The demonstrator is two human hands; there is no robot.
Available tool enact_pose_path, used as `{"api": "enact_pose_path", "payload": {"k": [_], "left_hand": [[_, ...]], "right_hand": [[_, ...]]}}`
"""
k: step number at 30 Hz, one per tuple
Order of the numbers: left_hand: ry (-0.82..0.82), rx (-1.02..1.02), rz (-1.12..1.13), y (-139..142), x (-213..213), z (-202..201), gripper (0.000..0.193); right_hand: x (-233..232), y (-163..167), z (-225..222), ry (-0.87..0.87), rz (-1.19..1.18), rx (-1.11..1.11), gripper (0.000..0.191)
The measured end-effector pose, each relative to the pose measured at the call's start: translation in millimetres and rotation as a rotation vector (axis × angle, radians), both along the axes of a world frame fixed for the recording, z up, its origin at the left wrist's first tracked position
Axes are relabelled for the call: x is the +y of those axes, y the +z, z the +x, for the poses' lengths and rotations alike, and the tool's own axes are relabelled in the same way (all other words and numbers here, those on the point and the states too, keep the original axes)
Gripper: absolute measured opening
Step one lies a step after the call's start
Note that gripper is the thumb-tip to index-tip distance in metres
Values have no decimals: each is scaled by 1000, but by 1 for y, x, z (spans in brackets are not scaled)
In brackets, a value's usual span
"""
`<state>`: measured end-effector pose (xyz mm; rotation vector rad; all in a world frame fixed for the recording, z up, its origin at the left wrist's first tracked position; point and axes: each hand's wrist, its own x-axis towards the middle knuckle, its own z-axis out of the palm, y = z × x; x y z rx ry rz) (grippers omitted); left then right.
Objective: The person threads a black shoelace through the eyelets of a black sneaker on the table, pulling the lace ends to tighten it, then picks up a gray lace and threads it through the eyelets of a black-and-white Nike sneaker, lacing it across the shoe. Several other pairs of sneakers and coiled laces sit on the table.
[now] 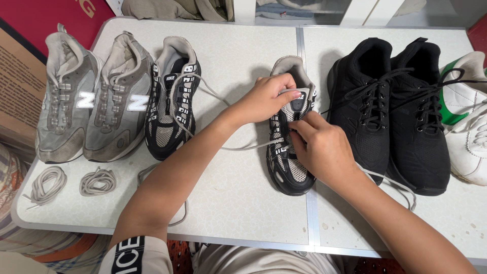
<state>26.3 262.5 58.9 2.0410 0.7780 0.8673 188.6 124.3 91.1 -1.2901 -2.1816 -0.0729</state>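
Both hands meet on the black-and-grey sneaker [290, 134], long axis pointing away from me: left hand [266, 97] pinching its tongue, right hand [322, 147] closed on its pale lace [248, 147] nearer the toe.

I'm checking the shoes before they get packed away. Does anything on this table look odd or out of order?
Yes. The two grey sneakers have no laces; two coiled grey laces lie loose in front of them. The black-and-grey sneaker has its lace trailing slack across the table, and its mate, under both hands, is only partly laced.
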Motion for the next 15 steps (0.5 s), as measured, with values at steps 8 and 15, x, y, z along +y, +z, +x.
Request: {"api": "enact_pose_path", "payload": {"k": [8, 15], "left_hand": [[3, -63, 106, -2, -2, 1, 25], [50, -9, 214, -6, -2, 3, 25]], "right_hand": [[3, -1, 9, 128, -322, 537, 6], [-4, 5, 7, -69, -380, 382, 7]]}}
